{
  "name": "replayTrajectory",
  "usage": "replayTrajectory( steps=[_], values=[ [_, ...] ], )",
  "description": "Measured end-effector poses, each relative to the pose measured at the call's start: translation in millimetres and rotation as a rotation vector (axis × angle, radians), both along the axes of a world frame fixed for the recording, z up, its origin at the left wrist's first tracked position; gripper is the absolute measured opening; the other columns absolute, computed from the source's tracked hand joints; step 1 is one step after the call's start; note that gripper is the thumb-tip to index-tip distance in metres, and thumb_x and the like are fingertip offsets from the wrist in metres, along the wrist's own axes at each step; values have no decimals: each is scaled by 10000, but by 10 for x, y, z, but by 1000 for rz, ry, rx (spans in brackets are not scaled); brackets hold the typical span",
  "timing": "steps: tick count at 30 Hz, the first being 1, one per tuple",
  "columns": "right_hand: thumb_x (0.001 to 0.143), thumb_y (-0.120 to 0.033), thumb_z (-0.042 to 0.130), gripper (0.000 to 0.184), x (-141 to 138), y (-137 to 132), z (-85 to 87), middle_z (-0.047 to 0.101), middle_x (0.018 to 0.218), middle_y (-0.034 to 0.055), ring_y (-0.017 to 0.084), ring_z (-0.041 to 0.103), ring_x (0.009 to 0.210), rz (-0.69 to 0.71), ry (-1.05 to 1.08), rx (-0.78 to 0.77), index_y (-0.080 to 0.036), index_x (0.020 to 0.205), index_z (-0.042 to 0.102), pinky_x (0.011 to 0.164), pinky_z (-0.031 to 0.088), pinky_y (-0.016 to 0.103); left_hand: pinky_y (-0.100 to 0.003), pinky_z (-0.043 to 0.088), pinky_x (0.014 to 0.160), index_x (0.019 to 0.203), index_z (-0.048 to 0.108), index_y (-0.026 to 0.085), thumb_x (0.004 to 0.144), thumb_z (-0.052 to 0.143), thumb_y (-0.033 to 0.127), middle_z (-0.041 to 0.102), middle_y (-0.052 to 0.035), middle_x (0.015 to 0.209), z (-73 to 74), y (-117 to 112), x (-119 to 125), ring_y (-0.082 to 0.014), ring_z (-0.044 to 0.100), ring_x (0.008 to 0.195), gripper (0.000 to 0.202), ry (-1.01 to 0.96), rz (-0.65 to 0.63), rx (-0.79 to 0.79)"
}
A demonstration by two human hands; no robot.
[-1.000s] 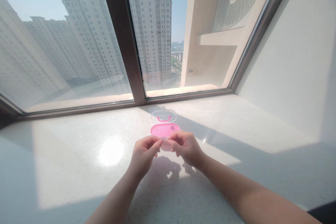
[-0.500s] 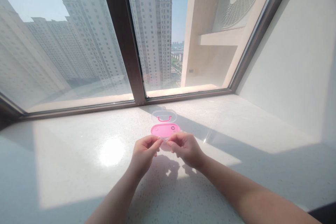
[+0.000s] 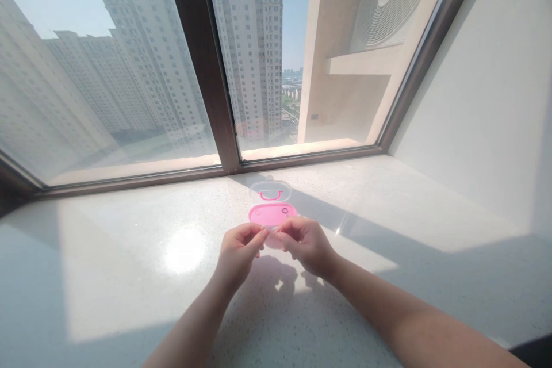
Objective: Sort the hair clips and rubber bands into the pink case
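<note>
My left hand (image 3: 242,244) and my right hand (image 3: 307,244) meet in front of a small pink case, thumbs and forefingers pinched with the tips almost touching. Between them is something small and pale or see-through, too small to name. Just beyond the fingers lies the pink oval case (image 3: 269,214), its clear lid (image 3: 276,186) folded back toward the window and fitted with a pink handle (image 3: 271,198). A small dark ring-shaped piece (image 3: 284,210) lies at the right of the pink part. The hands hide the case's near side, where a paler pink area shows below the fingertips.
The case rests on a speckled white sill (image 3: 129,276) with bright sun patches and shadows. A brown window frame (image 3: 129,181) bounds the far edge. At the right rises a white wall (image 3: 483,126). Something dark (image 3: 537,351) shows at the lower right corner.
</note>
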State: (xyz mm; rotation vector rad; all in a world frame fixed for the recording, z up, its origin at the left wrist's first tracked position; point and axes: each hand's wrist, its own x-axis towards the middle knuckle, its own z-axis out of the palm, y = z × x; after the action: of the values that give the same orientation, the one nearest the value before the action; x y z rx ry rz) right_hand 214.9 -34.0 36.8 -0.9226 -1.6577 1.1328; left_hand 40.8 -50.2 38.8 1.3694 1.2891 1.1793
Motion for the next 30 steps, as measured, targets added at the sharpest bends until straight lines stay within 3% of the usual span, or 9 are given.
replayTrajectory(
  steps=[30],
  values=[
    [795,-253,608,138,25,28,-16,588,575,1,91,487,467,-32,-21,39,-138,749,670,428,385,203,-197,370,494,710,687,140,774,671,384,532,13,536,-5,-19,27,-98,461,512,253,21,-23,9]
  ],
)
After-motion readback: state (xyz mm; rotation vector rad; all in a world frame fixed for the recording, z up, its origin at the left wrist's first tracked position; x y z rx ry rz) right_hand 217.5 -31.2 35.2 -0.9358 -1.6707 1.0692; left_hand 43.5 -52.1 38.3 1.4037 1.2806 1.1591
